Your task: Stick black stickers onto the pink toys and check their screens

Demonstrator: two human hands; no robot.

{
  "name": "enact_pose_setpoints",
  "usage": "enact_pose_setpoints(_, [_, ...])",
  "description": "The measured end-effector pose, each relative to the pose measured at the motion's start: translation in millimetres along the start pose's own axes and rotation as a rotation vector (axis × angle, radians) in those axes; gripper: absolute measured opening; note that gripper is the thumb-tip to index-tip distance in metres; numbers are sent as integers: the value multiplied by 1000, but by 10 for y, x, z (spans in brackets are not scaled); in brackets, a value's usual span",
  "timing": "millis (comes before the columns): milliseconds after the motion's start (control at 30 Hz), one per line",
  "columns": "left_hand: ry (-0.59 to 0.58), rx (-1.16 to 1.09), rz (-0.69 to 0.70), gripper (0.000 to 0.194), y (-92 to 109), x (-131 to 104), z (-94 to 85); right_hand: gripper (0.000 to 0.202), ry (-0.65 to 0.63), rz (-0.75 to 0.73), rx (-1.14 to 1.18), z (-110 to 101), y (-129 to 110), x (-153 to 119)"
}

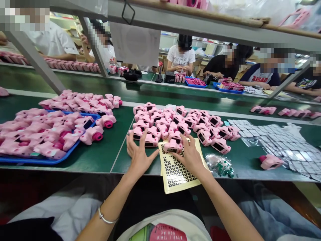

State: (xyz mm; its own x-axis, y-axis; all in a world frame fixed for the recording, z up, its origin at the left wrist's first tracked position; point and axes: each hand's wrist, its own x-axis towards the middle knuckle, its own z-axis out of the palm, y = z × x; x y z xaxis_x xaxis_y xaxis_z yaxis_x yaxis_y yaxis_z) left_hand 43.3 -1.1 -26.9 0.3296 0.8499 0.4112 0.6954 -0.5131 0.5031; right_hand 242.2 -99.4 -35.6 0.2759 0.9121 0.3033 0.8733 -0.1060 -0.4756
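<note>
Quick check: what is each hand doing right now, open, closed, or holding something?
Left hand: open, fingers spread, touching the pink toy cameras.
Right hand: resting on the sticker sheet, fingertips at one pink camera; grip cannot be told.

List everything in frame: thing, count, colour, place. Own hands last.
toy cameras: dozens, pink, heaped mid-table ahead of the hands
blue tray: one, piled with pink cameras, left
sticker sheet: yellow backing, rows of black squares, at table edge
small bag: one, clear, green bits inside, right of the sheet
clear film pieces: many, spread out at right
single camera: one, pink, lying alone at right
co-workers: several, seated along the far bench
bracelet: one, silver, left wrist
left hand: fingers spread, on the cameras at the heap's near edge
right hand: over the sheet, fingertips at a camera
</note>
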Motion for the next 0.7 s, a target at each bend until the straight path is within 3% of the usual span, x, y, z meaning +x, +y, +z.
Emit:
enact_pose_setpoints(133, [-50, -27, -46, 112, -161, 170, 64, 76, -74, 18, 79, 69, -15, 187])
enact_pose_setpoints(433, [-22, -72, -46, 103, -201, 368, 221, 73, -67, 9, 71, 200, -33, 484])
enact_pose_setpoints(533, [26, -64, -61, 102, -249, 266, 185, 69, 19, -25, 44, 307, -72, 419])
enact_pose_setpoints(600, [13, -82, -57, 103, -290, 144, 133, 64, 144, -51, 34, 440, -54, 333])
enact_pose_setpoints(700, [-130, -157, -91, 117, -347, 5, 89, 65, 276, -81, 1, 716, 81, 266])
